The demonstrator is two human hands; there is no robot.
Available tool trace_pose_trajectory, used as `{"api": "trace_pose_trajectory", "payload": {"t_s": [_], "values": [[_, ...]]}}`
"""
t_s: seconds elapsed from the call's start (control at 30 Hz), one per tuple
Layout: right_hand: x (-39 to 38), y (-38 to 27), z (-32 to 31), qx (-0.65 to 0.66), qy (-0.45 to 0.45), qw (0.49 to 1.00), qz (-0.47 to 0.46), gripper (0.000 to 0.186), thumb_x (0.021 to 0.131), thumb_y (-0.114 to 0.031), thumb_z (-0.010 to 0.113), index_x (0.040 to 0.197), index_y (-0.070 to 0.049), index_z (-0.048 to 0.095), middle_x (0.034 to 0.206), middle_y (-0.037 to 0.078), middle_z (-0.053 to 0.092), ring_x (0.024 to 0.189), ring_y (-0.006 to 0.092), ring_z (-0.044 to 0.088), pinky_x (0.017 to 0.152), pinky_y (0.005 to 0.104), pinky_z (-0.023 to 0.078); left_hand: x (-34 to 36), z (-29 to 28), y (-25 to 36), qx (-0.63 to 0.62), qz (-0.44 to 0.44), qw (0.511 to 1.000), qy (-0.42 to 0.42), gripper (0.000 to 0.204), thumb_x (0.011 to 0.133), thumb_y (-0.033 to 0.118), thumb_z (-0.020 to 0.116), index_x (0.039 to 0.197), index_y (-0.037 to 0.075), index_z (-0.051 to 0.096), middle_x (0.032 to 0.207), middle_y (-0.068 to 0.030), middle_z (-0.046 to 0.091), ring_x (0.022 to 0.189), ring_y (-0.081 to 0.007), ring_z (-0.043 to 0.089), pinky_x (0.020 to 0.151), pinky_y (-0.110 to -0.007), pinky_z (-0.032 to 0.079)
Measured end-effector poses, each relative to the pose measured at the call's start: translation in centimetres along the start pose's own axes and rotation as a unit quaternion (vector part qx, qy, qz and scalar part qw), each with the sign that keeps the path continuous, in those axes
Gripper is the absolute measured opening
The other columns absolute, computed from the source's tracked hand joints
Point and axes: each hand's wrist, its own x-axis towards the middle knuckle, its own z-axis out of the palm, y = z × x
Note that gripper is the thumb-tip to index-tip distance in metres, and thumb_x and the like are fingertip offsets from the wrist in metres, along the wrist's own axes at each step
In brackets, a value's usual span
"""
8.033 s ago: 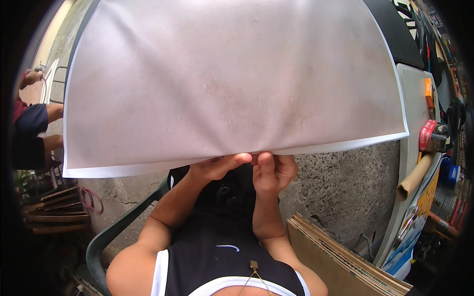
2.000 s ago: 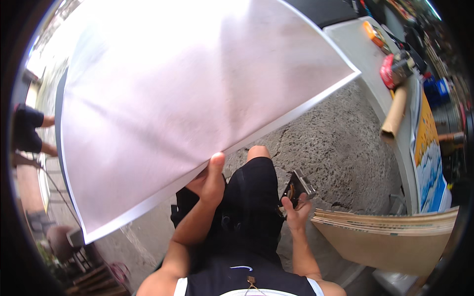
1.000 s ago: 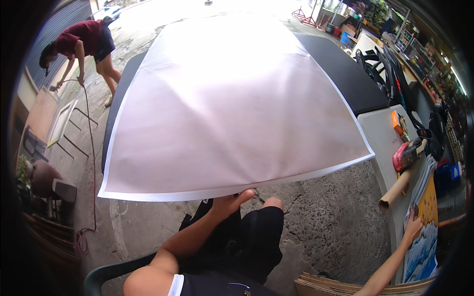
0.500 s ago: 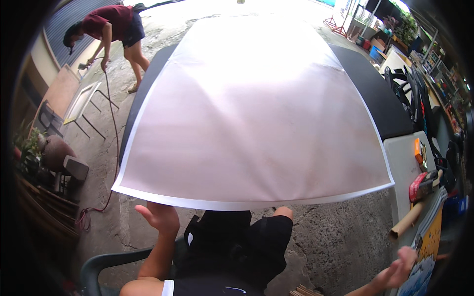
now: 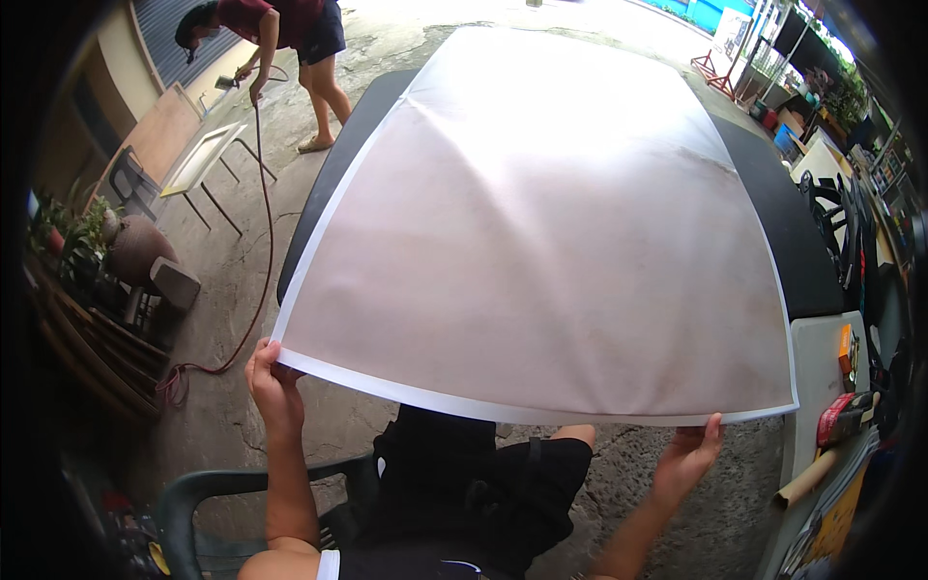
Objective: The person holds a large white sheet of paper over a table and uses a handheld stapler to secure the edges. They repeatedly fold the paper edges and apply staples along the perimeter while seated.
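Observation:
A large pale sheet (image 5: 541,271) with white borders lies over a black tabletop (image 5: 783,242), its near edge reaching out above my lap. Glare washes out its far part and creases run across it. My left hand (image 5: 275,387) is closed on the sheet's near left corner, thumb at the border. Toward the right end of the same edge, my right hand (image 5: 691,449) pinches the sheet, with some fingers hidden underneath.
At upper left a co-worker (image 5: 280,24) bends with a tool (image 5: 229,82) on a hose (image 5: 262,203), near a framed board (image 5: 205,159). A clay pot (image 5: 135,246) stands left. A grey side table (image 5: 812,338) holds a cardboard tube (image 5: 807,476), orange box (image 5: 847,353) and red package (image 5: 836,418).
My left hand has moved left to the sheet's corner. My right hand has let go of the dark metal object, left the side table and taken hold of the sheet's edge.

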Motion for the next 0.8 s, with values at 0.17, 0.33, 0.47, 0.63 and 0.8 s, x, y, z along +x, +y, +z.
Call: {"api": "trace_pose_trajectory", "payload": {"t_s": [0.17,0.33,0.47,0.63,0.8], "values": [[1.3,0.7,-2.0,0.0,-0.032,0.999,-0.007,0.031,0.087,-0.026,0.056,0.103,0.001,0.054,0.096,0.007,0.059,0.088,0.0122,0.055,0.078,0.0274,0.044,0.4,0.0,0.3,0.064,0.008,0.998,0.009,0.03,0.09,0.029,0.047,0.074,0.004,0.054,0.066,-0.0028,0.056,0.056,-0.0083,0.056,0.048,-0.022,0.048],[0.4,1.6,-1.7,0.047,-0.022,0.999,0.007,0.05,0.09,-0.038,0.046,0.117,0.005,0.046,0.11,0.013,0.053,0.105,0.018,0.049,0.088,0.0337,0.041,0.6,-1.4,-0.4,0.024,-0.013,1.0,-0.015,0.03,0.091,0.029,0.046,0.076,0.005,0.055,0.067,-0.0028,0.057,0.058,-0.0083,0.057,0.052,-0.022,0.048],[-1.7,6.1,0.0,-0.026,0.084,0.995,-0.048,0.055,0.092,-0.046,0.035,0.112,0.003,0.051,0.106,0.015,0.056,0.1,0.0238,0.053,0.088,0.0355,0.042,0.9,1.7,-2.4,-0.23,-0.148,0.959,0.073,0.031,0.093,0.031,0.042,0.087,0.004,0.056,0.072,-0.0011,0.057,0.066,-0.0105,0.057,0.063,-0.026,0.049],[-1.8,25.3,-12.7,-0.478,-0.204,0.844,-0.13,0.046,0.083,-0.039,0.055,0.097,0.005,0.059,0.091,0.02,0.062,0.082,0.0256,0.06,0.073,0.0384,0.047,-3.7,-0.7,-21.3,0.371,0.214,0.894,-0.131,0.032,0.074,0.017,0.063,0.101,0.002,0.057,0.091,-0.0159,0.059,0.085,-0.0307,0.058,0.076,-0.037,0.047],[-2.9,34.6,-20.4,-0.718,-0.384,0.576,-0.068,0.035,0.075,-0.029,0.066,0.09,0.002,0.061,0.078,0.014,0.064,0.077,0.0239,0.06,0.07,0.0367,0.046,-5.5,2.5,-23.7,0.268,0.1,0.936,-0.206,0.034,0.069,0.024,0.068,0.095,0.005,0.061,0.092,-0.0152,0.061,0.087,-0.0327,0.058,0.077,-0.041,0.046]]}}
